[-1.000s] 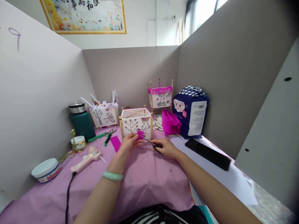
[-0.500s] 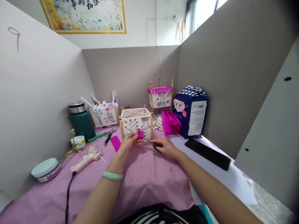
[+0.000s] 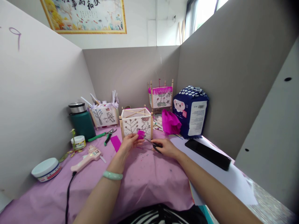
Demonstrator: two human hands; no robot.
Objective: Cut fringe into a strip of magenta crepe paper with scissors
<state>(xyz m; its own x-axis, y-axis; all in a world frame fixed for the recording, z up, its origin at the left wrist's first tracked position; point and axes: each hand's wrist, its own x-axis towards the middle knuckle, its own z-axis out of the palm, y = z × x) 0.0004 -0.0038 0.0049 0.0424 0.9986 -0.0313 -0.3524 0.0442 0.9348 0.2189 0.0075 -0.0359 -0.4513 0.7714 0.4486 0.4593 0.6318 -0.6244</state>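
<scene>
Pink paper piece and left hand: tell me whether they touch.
Touching. Head view shows the left hand pinching the pink paper piece between its fingertips.

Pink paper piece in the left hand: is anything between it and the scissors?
Nothing visible. The left hand pinches the pink paper piece, and the scissors in the right hand point straight at it, blade tips close to its edge. The paper lantern stands just behind, not between.

Visitor: What stands around your desk [image 3: 149, 183]?
Me: A grey back partition [image 3: 130, 74] faces me. A pale panel [image 3: 42, 102] joins its left end and a darker panel [image 3: 233, 77] joins its right.
Visitor: And above it?
Me: A white wall [image 3: 151, 31], with a gold-framed picture [image 3: 84, 15] up left and a bright window [image 3: 203, 11] up right.
</scene>
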